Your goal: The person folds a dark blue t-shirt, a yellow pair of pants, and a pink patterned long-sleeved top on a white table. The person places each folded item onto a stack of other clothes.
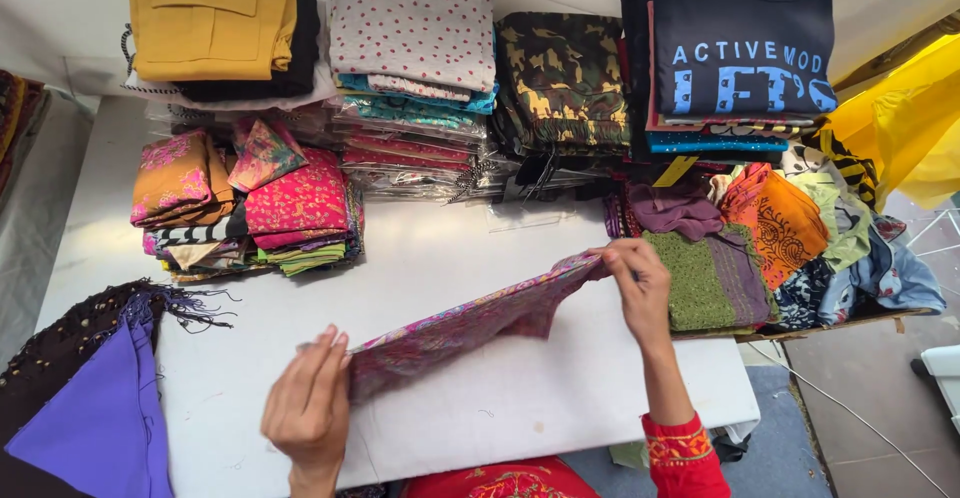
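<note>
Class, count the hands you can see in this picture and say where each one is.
2. The left hand grips the near end of the purple patterned cloth low over the white table; the right hand holds its far end, beside the green fabric. None looks hidden.

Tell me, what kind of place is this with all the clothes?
Probably a clothing stall or small fabric shop. Folded garments sit in tall stacks along a white table, some in clear plastic. The left hand and right hand stretch a patterned purple cloth out.
</note>
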